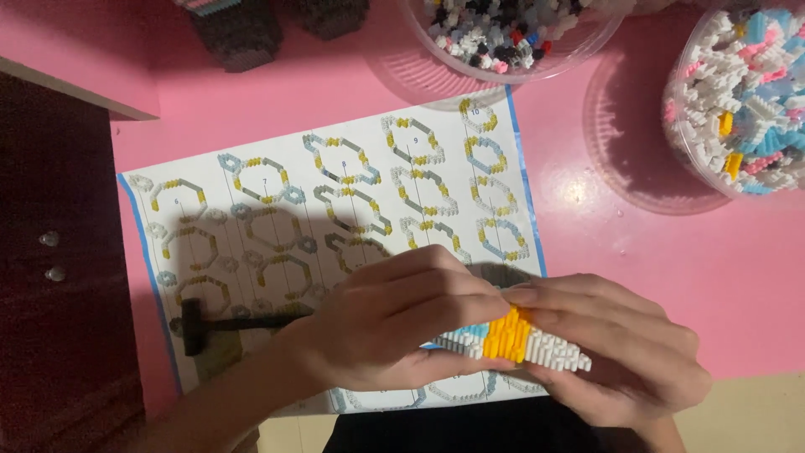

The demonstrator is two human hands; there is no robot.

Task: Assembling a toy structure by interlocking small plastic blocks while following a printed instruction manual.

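Observation:
Both my hands hold a small model built of tiny bricks (513, 340), white with a yellow band and a bit of light blue. My left hand (394, 323) grips its left end, fingers curled over the top. My right hand (616, 352) holds the right end, fingertips pressing on the yellow part. The model hovers over the lower edge of a printed instruction sheet (335, 210) showing ring-shaped building steps, which lies on the pink table (637, 243).
A small black hammer-like tool (210, 323) lies on the sheet's lower left. Two clear tubs of loose tiny bricks stand at the back: one mostly black and white (511, 33), one white, blue and pink (742, 101). Dark brick builds (239, 29) stand top left.

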